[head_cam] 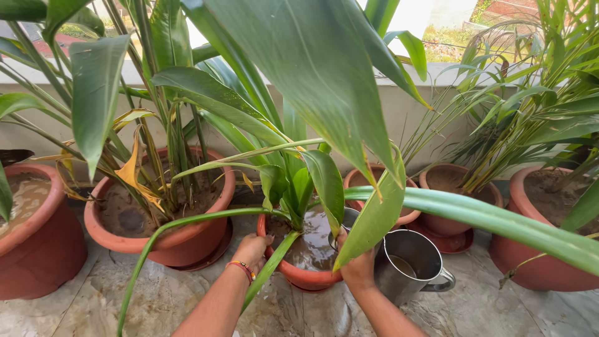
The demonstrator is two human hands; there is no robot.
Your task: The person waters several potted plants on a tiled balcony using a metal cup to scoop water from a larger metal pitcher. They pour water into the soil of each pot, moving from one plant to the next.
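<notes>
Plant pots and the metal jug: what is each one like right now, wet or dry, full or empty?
Small middle pot: flooded, muddy water pooled on the soil.
Big pot beside it: damp soil, small puddle.
Far-left pot: wet, muddy soil.
Steel jug: upright, nearly empty.
Left hand: on small pot's rim.
Right hand: between pot and jug.

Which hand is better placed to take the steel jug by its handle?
Probably the right hand: it is beside the steel jug, whose handle points right. The left hand rests on the small pot's rim, farther away.
</notes>
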